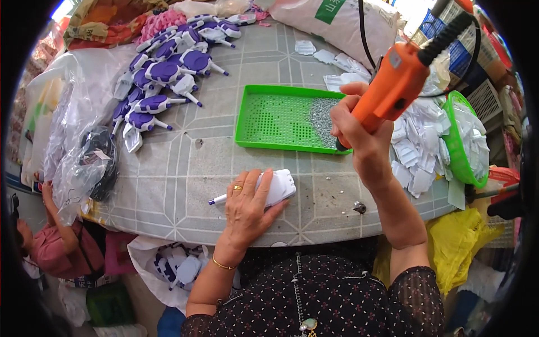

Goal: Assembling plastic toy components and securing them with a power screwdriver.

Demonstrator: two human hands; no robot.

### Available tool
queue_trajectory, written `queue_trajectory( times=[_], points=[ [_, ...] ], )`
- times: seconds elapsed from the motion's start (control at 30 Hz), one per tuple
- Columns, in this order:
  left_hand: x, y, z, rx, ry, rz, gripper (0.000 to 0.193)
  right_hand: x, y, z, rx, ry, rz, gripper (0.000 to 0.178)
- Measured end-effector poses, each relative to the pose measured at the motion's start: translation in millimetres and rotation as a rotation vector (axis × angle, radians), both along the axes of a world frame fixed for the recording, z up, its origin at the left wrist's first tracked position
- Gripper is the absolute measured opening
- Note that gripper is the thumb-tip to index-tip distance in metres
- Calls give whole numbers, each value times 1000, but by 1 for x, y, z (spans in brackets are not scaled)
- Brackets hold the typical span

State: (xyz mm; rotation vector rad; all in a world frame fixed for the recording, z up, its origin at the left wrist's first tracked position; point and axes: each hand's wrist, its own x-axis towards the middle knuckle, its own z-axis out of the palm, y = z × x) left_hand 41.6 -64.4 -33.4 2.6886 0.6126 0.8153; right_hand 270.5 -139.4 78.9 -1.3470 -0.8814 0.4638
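Note:
My left hand [246, 212] holds a white plastic device housing [281, 187] down against the table, fingers across it and thumb along its near side. A thin stem with a purple tip sticks out to the left of that hand. Raised over the right end of a green tray [281, 147], my right hand [368, 143] grips an orange electric screwdriver [392, 78], its dark tip pointing down and left. Small silver screws [323, 118] lie heaped in the tray's right part. Whether the tip touches a screw I cannot tell.
Purple-and-white devices [168, 70] are piled at the far left, beside clear plastic bags [73, 112]. White plastic parts [418, 151] lie heaped at right, next to a green basket [469, 140]. A large white sack [337, 25] stands behind. At left is another person [62, 247].

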Motion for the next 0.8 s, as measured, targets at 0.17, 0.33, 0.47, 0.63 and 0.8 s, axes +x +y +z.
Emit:
queue_trajectory(
  times=[0.17, 0.33, 0.47, 0.63, 0.8],
  points=[
    [0, 2, 0, 5, -6, 4, 71, 5, 45, -16, 164, 15, 1, 27],
    [1, 3, 5, -21, -7, 10, 72, 17, 77, -34, 160, 91, -19, 20],
    [1, 6, 2, -29, -9, 10, 72, 22, 89, -40, 180, 106, -18, 16],
    [3, 8, 3, -31, -10, 3, 72, 27, 97, -52, 183, 91, -3, 16],
    [4, 9, 1, -46, -17, 7, 72, 25, 97, -54, 162, 103, 10, 16]
  ],
)
